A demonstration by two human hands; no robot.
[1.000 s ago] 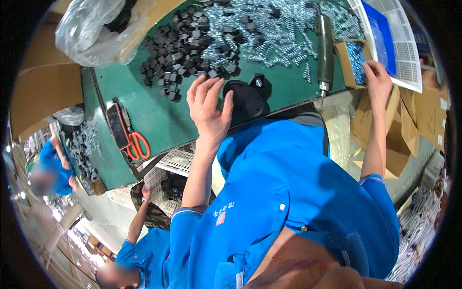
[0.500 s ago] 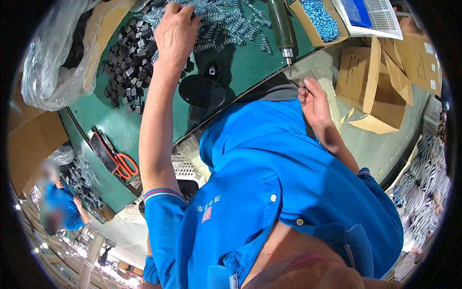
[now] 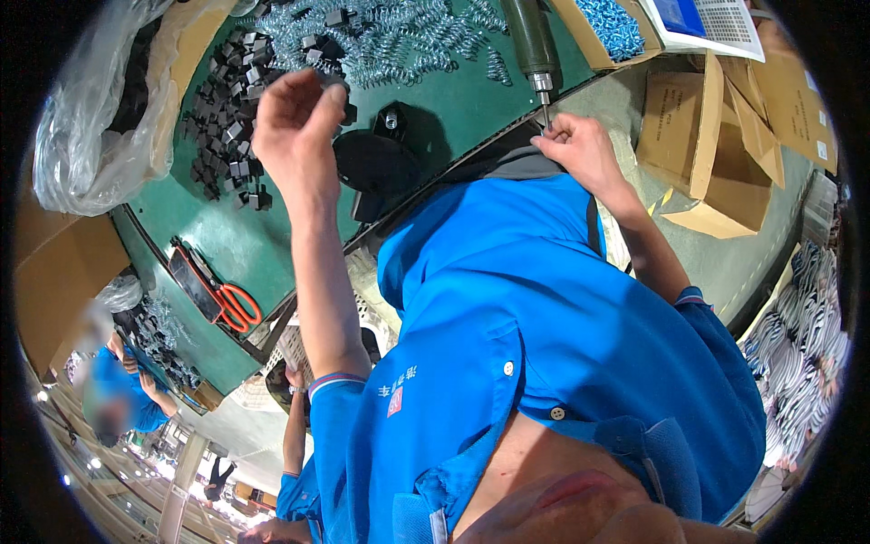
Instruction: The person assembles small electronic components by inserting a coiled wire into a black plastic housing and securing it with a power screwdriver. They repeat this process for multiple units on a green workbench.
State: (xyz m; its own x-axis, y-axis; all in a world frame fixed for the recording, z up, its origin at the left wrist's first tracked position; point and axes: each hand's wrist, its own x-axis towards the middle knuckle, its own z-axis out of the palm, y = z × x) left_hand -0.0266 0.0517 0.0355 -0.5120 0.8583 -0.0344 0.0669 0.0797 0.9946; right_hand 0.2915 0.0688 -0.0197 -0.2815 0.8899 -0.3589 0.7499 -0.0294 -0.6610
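Observation:
My left hand point(image 3: 297, 127) hovers over the green table, beside a heap of black blocks point(image 3: 227, 127). Its fingers are curled in toward the thumb, and what they hold, if anything, is hidden. Below its thumb stands a black round-based part point(image 3: 376, 163) with a metal-tipped post. My right hand point(image 3: 580, 150) is closed in a pinch at the table's near edge, right at the bit of a dark green power screwdriver point(image 3: 528, 41). Whatever is between those fingertips is too small to make out. Coil springs point(image 3: 399, 41) lie in a loose pile beyond both hands.
A cardboard box of blue-silver screws point(image 3: 609, 32) and a white tray point(image 3: 725, 32) stand far right. An open carton point(image 3: 702, 145) is at the right. Orange-handled scissors point(image 3: 237, 308) lie on the left of the green table point(image 3: 172, 218). Other people point(image 3: 131, 390) are at the left.
My left hand has drawn back from the springs toward me. My right hand has moved up and left to the screwdriver's bit. A person behind my left arm has come further into view.

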